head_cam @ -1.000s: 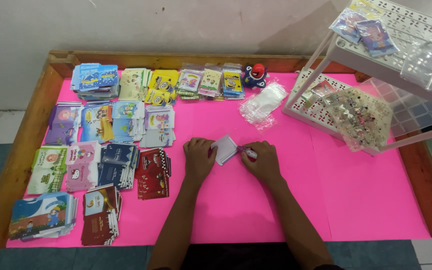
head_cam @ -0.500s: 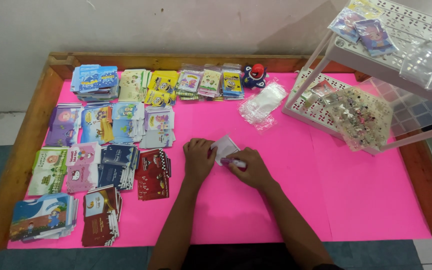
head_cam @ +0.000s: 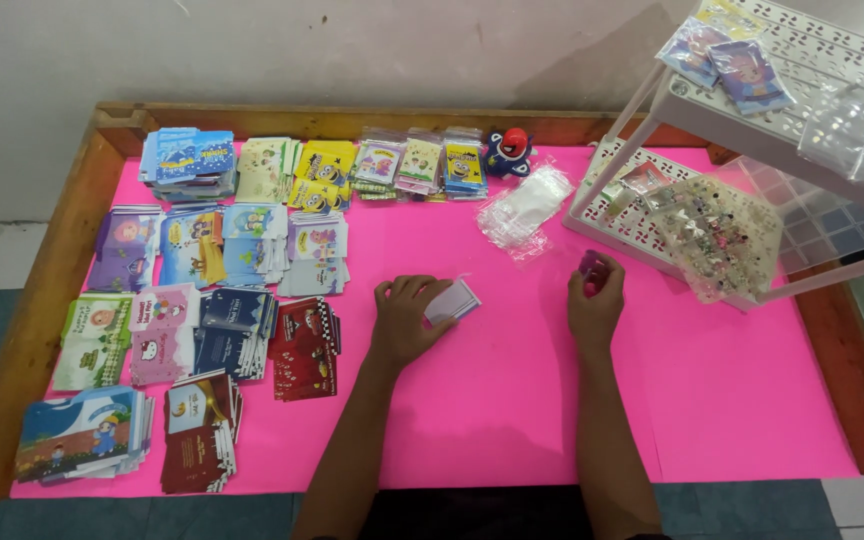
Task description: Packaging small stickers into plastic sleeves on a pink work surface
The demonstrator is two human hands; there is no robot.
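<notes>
On the pink table (head_cam: 512, 400), the right hand (head_cam: 594, 305) has left the small packet (head_cam: 452, 300), apparently pinching a pink trinket (head_cam: 590, 266); the left hand (head_cam: 407, 318) pins the packet flat.

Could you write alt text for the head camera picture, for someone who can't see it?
A person's left hand presses a small pale flat packet onto a bright pink table covering, while the right hand lifts a small pink item. Stacks of colourful printed envelopes lie left; a white perforated plastic rack stands right.

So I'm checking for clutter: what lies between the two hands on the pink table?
Nothing. In the head view, only bare pink table lies between the left hand, which rests on a small white packet, and the right hand.
</notes>
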